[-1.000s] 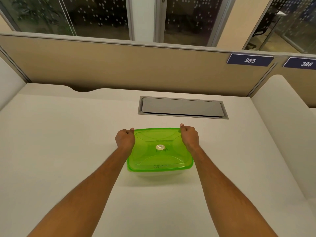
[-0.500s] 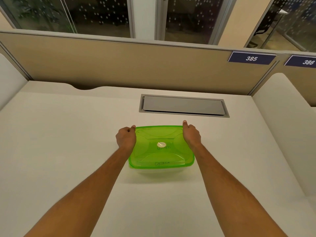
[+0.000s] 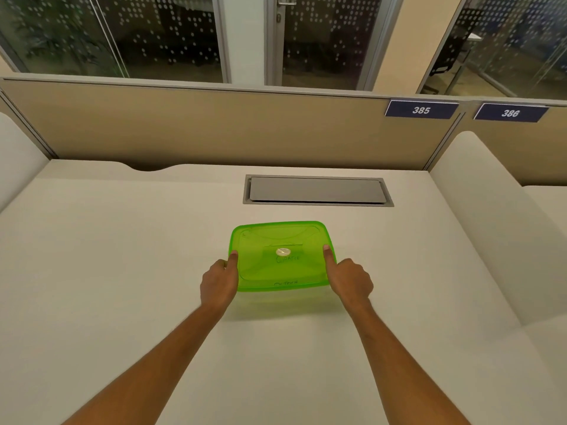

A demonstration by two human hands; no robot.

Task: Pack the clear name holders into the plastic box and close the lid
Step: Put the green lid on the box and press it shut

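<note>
A green-lidded box (image 3: 280, 256) sits mid-desk (image 3: 122, 271), lid on, its long axis running left to right — short sides gripped by the left hand (image 3: 218, 285) and right hand (image 3: 349, 279), thumbs pressed on the lid's edges. Bare desk surrounds it; a grey hatch (image 3: 317, 190) lies just beyond.

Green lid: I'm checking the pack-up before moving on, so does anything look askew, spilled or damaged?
Nothing stands out. The green lid sits flat and square on the plastic box, with the left hand and right hand pressing thumbs on its side edges.
</note>
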